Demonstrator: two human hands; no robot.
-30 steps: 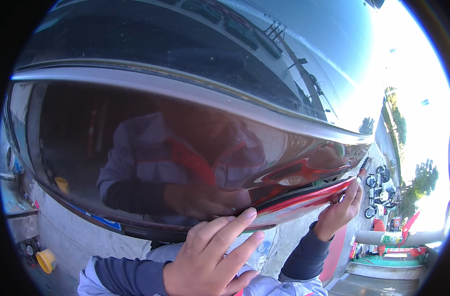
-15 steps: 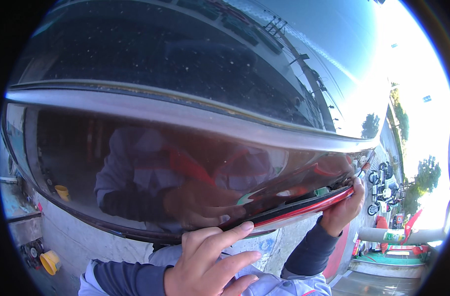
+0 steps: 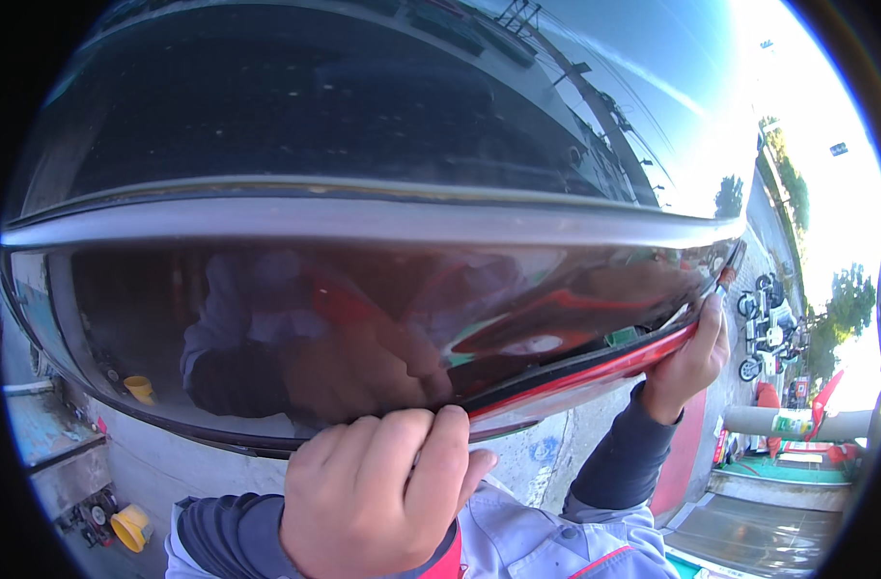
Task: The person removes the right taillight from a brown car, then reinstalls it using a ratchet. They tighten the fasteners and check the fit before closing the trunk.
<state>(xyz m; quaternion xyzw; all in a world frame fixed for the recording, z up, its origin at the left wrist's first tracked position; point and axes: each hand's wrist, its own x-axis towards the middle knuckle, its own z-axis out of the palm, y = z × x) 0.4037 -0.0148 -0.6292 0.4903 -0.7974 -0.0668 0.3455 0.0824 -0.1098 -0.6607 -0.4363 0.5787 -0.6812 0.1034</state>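
Note:
A long red tail light point(image 3: 595, 374) stands partly away from the glossy dark car body point(image 3: 266, 328), leaving a narrow dark gap along its upper edge. Inside that gap shows a small green part point(image 3: 622, 338). My right hand point(image 3: 689, 362) grips the light's far right end, fingers wrapped round it. At the light's left end, my left hand point(image 3: 387, 473) is closed, its curled fingertips against the light and the panel edge; its thumb points right. Close above my right hand is a small orange-brown piece point(image 3: 726, 277), too small to make out.
Above the panel runs a pale trim strip point(image 3: 363, 222) under a dark car window point(image 3: 315, 116). A yellow bucket point(image 3: 131, 528) stands on the ground at the lower left. Parked motorcycles point(image 3: 767, 323) and a grey pole point(image 3: 797, 425) are at the right.
My left hand has curled its spread fingers and now closes at the light's left end. My right hand keeps its hold. The view has shifted slightly.

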